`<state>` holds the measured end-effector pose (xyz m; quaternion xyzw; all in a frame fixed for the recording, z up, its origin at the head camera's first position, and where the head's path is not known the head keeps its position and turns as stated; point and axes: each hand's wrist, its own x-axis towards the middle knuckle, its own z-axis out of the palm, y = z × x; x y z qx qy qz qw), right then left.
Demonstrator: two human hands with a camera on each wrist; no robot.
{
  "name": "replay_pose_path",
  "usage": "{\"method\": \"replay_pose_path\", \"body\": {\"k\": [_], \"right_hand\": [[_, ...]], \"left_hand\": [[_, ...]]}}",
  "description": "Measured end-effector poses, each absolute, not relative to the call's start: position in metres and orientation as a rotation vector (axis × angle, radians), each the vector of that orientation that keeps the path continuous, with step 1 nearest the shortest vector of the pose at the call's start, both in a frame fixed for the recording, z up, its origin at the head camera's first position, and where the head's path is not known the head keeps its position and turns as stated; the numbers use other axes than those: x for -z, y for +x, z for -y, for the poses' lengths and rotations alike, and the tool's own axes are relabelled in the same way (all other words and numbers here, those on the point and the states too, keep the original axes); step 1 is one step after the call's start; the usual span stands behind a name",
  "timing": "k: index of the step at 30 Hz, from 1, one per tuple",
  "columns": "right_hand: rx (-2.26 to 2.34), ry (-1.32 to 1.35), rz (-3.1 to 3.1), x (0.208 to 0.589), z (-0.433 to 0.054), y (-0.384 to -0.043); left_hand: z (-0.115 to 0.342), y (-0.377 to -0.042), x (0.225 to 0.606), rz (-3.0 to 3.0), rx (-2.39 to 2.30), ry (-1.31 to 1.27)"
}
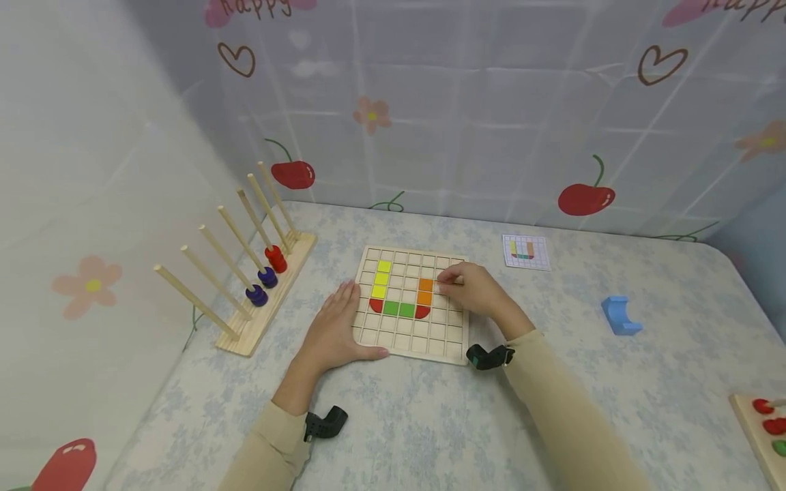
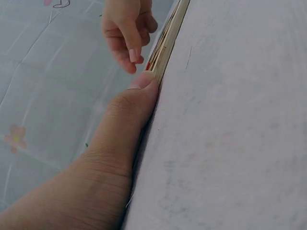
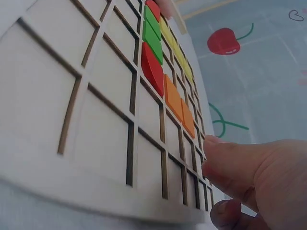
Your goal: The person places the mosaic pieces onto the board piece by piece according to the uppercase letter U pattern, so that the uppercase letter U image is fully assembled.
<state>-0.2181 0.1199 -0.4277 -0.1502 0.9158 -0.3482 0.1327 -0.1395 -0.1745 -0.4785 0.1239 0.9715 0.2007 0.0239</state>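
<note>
A square wooden grid board (image 1: 442,341) lies on the table. Set in its cells are three yellow tiles (image 1: 381,279), two green tiles (image 1: 399,309), two rounded red pieces (image 3: 152,72) and two orange tiles (image 1: 424,298), forming a U shape. My left hand (image 1: 331,334) rests at the board's left side with straight fingers along the edge and the thumb (image 2: 127,110) against the near edge. Just right of the orange tiles, my right hand (image 1: 473,290) hovers over the board with loosely bent fingers. Nothing shows between its thumb and fingers (image 3: 230,163).
To the left stands a wooden peg rack (image 1: 264,307) with blue rings (image 1: 256,296) and red rings (image 1: 275,259). A small pattern card (image 1: 540,254) lies behind the board on the right. Farther right are a blue arch-shaped block (image 1: 619,316) and a wooden board (image 1: 752,433) with red and green pieces.
</note>
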Motion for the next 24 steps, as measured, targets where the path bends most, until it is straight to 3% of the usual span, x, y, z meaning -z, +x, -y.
{"method": "replay_pose_path", "body": {"k": [24], "right_hand": [[1.012, -0.336, -2.713, 0.422, -0.241, -0.151]], "left_hand": [[0.174, -0.14, 0.477, -2.985, -0.597, 0.369]]}}
